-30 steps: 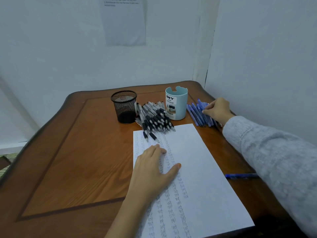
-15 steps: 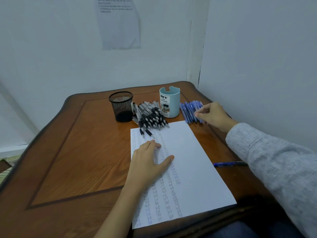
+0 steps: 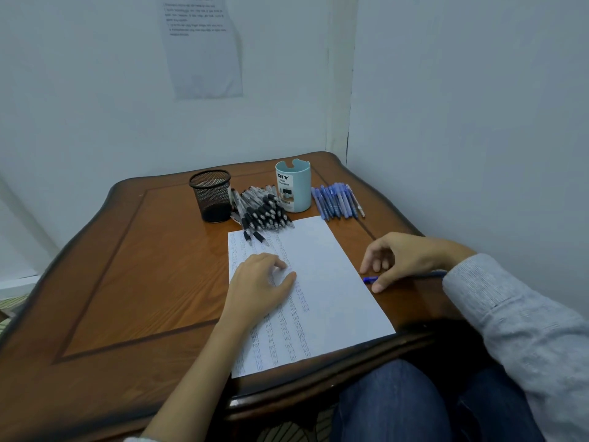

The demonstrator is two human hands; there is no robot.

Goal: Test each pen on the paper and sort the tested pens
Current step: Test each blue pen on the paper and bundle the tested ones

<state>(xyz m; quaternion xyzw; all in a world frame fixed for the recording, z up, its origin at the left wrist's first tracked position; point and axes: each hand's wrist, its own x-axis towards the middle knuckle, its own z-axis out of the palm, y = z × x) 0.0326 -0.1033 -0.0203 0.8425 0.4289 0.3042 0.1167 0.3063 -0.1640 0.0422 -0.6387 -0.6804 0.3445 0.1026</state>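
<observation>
One blue pen (image 3: 371, 279) lies on the table (image 3: 143, 266) just off the right edge of the paper (image 3: 334, 266). Your right hand (image 3: 398, 260) has come back from the row of blue pens (image 3: 338, 200) at the far corner and now hangs over it, thumb down beside the barrel; I cannot tell whether you have pinched it yet. That suggests the last pen is sorted and this one is next to test. Your left hand (image 3: 261, 282) lies flat and relaxed on the sheet, pinning it. The paper's near corner reaches the table's front rim, the wall crowds your right arm, and the open wood is to the left
</observation>
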